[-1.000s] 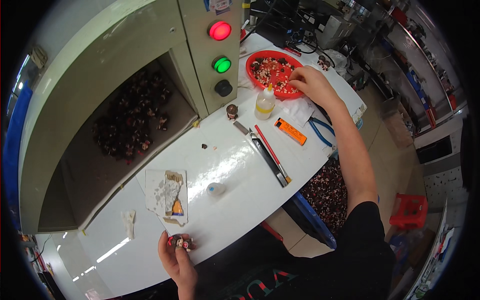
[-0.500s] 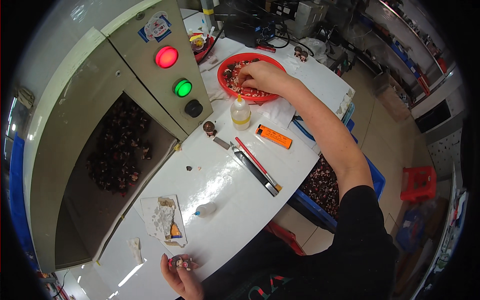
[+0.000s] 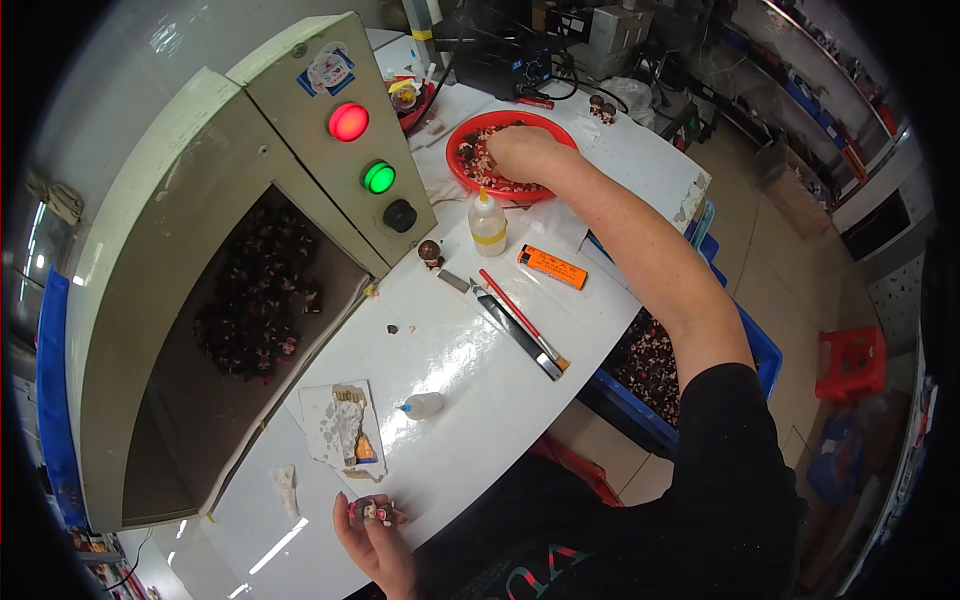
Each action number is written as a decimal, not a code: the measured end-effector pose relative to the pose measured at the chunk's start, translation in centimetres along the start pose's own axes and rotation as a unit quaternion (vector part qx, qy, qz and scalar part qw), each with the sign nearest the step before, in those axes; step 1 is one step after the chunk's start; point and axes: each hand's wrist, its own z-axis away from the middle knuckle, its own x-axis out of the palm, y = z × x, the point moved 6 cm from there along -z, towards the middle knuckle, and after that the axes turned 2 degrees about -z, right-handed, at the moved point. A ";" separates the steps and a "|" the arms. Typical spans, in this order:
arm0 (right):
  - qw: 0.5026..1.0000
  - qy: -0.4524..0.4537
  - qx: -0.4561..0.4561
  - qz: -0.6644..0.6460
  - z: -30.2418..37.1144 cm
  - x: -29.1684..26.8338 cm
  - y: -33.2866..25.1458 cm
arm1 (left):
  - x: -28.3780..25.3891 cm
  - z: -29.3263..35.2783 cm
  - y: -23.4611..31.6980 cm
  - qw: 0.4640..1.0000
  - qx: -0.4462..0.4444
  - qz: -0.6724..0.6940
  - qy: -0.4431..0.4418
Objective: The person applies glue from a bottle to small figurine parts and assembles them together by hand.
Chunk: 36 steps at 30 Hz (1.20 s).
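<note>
Near the table's front edge, my left hand (image 3: 378,548) is closed around a small painted doll figurine (image 3: 374,512) with a dark head and pink-red parts. My right arm stretches far forward, and my right hand (image 3: 524,156) reaches down into a red plastic bowl (image 3: 560,131) of small dark and pale pieces. Its fingers are out of sight among the pieces, so their grip does not show. Close in front of the bowl stands a squeeze bottle (image 3: 487,226) with a yellow tip. Another small figurine (image 3: 430,254) with a round brown head stands to its left.
An orange box (image 3: 553,268), a red-handled brush (image 3: 512,308) and a cutter knife (image 3: 519,333) lie mid-table. Nearer are a blue-tipped bottle (image 3: 423,405) and a torn cardboard piece (image 3: 335,420). A machine (image 3: 160,200) holding piled figurines borders the left; a blue crate (image 3: 764,360) sits at right.
My right hand has sunk lower into the red bowl, and its fingers no longer show. My left hand keeps hold of the figurine. The whole view has shifted slightly.
</note>
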 end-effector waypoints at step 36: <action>0.461 -0.155 -0.157 -0.859 26.9 12.6 -27.0 | -7.0 0.1 -1.8 0.983 0.034 0.080 -0.162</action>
